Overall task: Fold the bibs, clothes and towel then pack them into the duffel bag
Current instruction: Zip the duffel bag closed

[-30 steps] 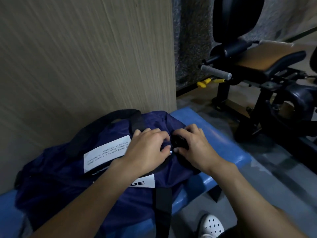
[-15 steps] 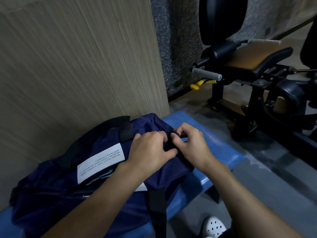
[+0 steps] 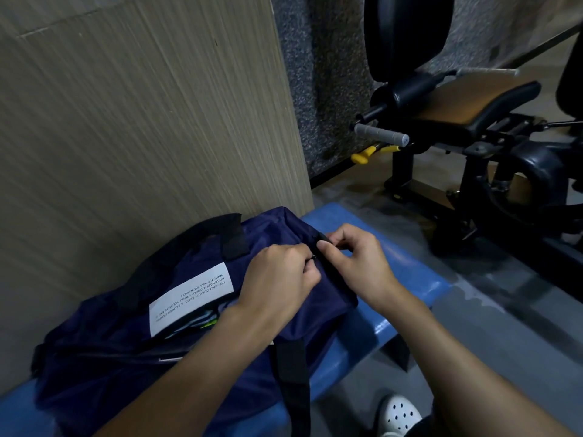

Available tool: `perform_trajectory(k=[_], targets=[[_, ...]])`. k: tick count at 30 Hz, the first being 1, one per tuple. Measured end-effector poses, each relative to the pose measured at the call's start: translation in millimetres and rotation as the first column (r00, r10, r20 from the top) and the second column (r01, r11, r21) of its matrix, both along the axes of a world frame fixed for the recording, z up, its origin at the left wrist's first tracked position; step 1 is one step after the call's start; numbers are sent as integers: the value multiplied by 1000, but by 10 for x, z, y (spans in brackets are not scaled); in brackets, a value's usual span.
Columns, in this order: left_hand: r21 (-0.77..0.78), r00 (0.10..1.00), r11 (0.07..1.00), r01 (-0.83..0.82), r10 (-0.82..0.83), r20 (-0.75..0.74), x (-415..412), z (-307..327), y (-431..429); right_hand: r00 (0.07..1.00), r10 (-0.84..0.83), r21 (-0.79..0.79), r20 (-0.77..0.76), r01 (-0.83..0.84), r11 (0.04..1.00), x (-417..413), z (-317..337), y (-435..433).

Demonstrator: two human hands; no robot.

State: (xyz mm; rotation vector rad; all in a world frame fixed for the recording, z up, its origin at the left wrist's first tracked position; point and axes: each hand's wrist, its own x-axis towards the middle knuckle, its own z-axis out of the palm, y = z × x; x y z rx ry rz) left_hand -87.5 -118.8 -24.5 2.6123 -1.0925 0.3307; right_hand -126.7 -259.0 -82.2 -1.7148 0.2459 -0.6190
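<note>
Navy duffel bag (image 3: 110, 357) is laid on the blue bench (image 3: 410, 279), against the panelled wall (image 3: 142, 121). Its right end is pinched by the left hand (image 3: 277, 279) and the right hand (image 3: 356, 263), fingers curled. The zip there is hidden by the fingertips. Pale cloth (image 3: 202, 321) is only glimpsed through the opening, and the bag's left end is lost in shadow.

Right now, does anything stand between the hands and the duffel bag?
Nothing visible does. The left hand and right hand both pinch the duffel bag at its end on the blue bench.
</note>
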Motion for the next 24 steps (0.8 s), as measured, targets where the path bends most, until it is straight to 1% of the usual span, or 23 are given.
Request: perform_trajectory(k=[5, 7, 9, 10, 14, 17, 20, 24], targets=[[-179, 989, 983, -45, 18, -148, 41, 89, 86, 1000, -2, -77, -3, 2, 997, -2, -20, -11], [-240, 970, 966, -98, 39, -238, 39, 105, 87, 1000, 26, -163, 10, -24, 986, -13, -20, -9], [-266, 953, 953, -142, 58, -298, 36, 116, 79, 997, 67, -270, 24, -58, 961, -19, -22, -11], [-278, 947, 948, -154, 61, -317, 35, 121, 76, 996, 91, -298, 19, -82, 951, -25, -24, -8], [-303, 939, 938, -167, 58, -339, 29, 149, 102, 985, 154, -383, -82, -173, 907, -35, -54, -7], [-305, 925, 939, -159, 34, -379, 20, 158, 136, 978, 182, -429, -106, -210, 879, -31, -59, -10], [-301, 922, 940, -163, 37, -384, 3, 159, 163, 975, 183, -498, -128, -223, 838, -22, -69, 3], [-301, 924, 939, -167, 42, -380, -26, 171, 196, 979, 157, -532, -131, -203, 822, -22, -74, 25]])
